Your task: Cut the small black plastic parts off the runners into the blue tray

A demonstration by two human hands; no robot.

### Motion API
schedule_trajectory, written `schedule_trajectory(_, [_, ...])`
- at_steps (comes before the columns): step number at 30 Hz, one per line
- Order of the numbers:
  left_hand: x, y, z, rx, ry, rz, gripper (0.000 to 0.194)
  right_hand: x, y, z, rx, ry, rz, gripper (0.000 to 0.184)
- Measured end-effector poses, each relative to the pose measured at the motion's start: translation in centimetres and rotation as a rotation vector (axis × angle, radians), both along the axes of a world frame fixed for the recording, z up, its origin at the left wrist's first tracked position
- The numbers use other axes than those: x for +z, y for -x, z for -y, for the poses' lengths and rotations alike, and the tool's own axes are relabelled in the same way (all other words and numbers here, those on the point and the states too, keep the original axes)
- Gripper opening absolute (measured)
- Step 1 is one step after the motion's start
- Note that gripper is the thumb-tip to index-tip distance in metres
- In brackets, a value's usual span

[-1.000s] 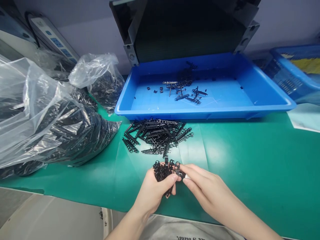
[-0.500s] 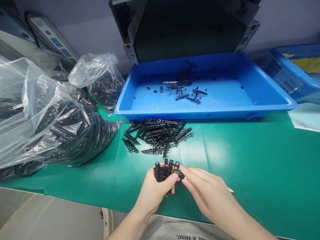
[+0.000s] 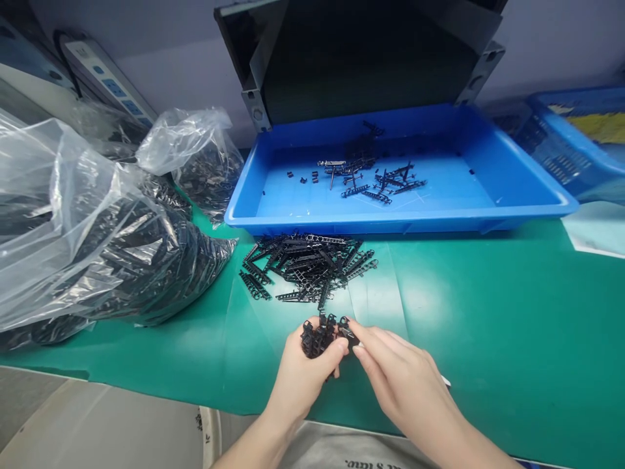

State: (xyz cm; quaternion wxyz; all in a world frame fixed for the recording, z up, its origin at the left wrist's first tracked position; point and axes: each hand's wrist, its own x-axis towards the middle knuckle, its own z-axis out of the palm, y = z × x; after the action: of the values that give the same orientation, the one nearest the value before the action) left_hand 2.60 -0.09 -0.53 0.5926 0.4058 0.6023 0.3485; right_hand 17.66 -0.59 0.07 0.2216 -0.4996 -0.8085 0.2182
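Observation:
My left hand (image 3: 305, 368) is closed around a bundle of black plastic strips (image 3: 317, 339) with small rings along them, their ends poking up above the thumb. Close against it on the right, my right hand (image 3: 403, 368) pinches a slim tool with a metal tip (image 3: 347, 331). A pale end (image 3: 446, 380) shows behind that hand, and the rest of the tool is hidden. The metal tip is at the ringed end of one strip, by my left thumb. Just beyond my hands, a heap of similar black strips (image 3: 312, 260) lies on the green mat.
A blue tray (image 3: 405, 223) holding scattered black pieces stands at the back, under a dark panel (image 3: 371, 58). Clear bags (image 3: 131, 267) full of black parts crowd the left. A blue basket (image 3: 551, 143) stands at the right, and a power strip (image 3: 110, 78) leans behind the bags.
More black pieces lie in the right part of the group in the blue tray. My hands stay together over the mat, the right one shifted slightly left.

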Motion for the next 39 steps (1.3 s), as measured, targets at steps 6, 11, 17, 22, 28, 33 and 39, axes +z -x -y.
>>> schedule_trajectory(6, [0.7, 1.8, -2.6, 0.036, -0.396, -0.626, 0.013, -0.4, -0.3, 0.0, -0.066, 0.096, -0.042, 0.033])
schedule_trajectory(11, [-0.6, 3.1, -4.8, -0.187, -0.807, -0.956, 0.024, -0.5, -0.4, -0.3, -0.080, 0.193, -0.081, 0.032])
schedule_trajectory(17, [-0.7, 2.6, -4.2, -0.223, -0.845, -0.913, 0.017, -0.3, -0.2, -0.9, -0.100, 0.355, -0.212, 0.033])
schedule_trajectory(22, [0.8, 1.1, -2.0, -0.203, -0.557, -0.525, 0.013, 0.4, 0.2, -1.5, -0.135, 0.506, -0.359, 0.033])
schedule_trajectory(28, [1.7, 0.7, -0.9, -0.278, -0.355, -0.168, 0.011, 1.3, 0.1, -1.8, -0.151, 0.624, -0.435, 0.017])
schedule_trajectory(33, [1.8, 0.9, -0.9, -0.183, -0.142, 0.114, 0.015, 1.3, -0.2, -2.1, -0.143, 0.611, -0.419, 0.022])
schedule_trajectory(39, [2.5, 2.1, -1.5, 0.097, -0.110, 0.302, 0.010, 1.8, -0.8, -2.5, -0.295, 0.630, -0.457, 0.030])
